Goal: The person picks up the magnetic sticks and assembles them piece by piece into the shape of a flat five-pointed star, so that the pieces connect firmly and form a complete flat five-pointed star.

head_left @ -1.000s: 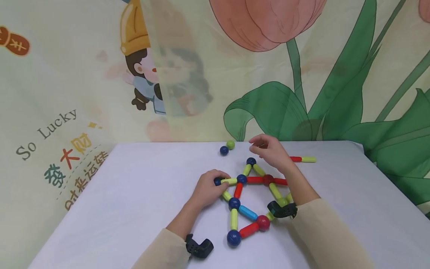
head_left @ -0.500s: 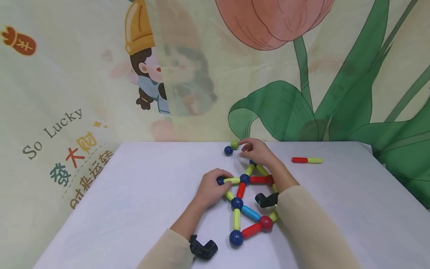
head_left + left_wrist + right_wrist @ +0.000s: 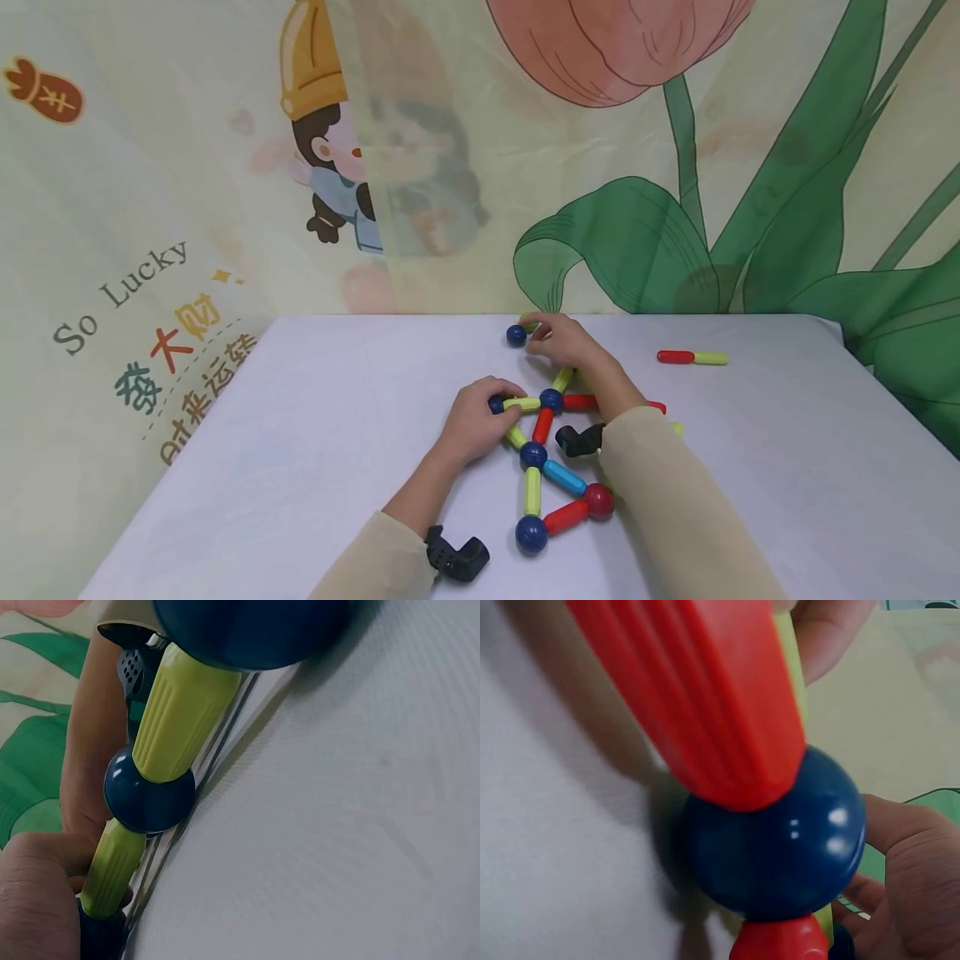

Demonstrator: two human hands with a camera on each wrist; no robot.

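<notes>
My left hand [image 3: 480, 418] grips the left corner of a flat frame of magnetic rods and balls. Its thumb and fingers lie around a dark blue corner ball [image 3: 496, 404] and the end of a yellow-green rod [image 3: 522, 404]. At the back of the table my right hand [image 3: 566, 340] has its thumb and index finger spread at the right side of a loose blue ball [image 3: 516, 336]. A green ball [image 3: 529, 324] shows only partly behind the index finger. In the right wrist view, a red rod [image 3: 697, 697] and a blue ball [image 3: 780, 832] of the frame loom close.
A red and yellow-green pair of rods [image 3: 693, 357] lies at the back right of the white table [image 3: 360, 400]. My right forearm hides the frame's right part. A red ball [image 3: 598, 502] and another blue ball [image 3: 532, 534] form its near side. A printed cloth [image 3: 450, 167] hangs behind.
My right hand has moved left across the back of the table to the loose balls, and its fingers now cover most of the green one. The left hand keeps its grip on the frame.
</notes>
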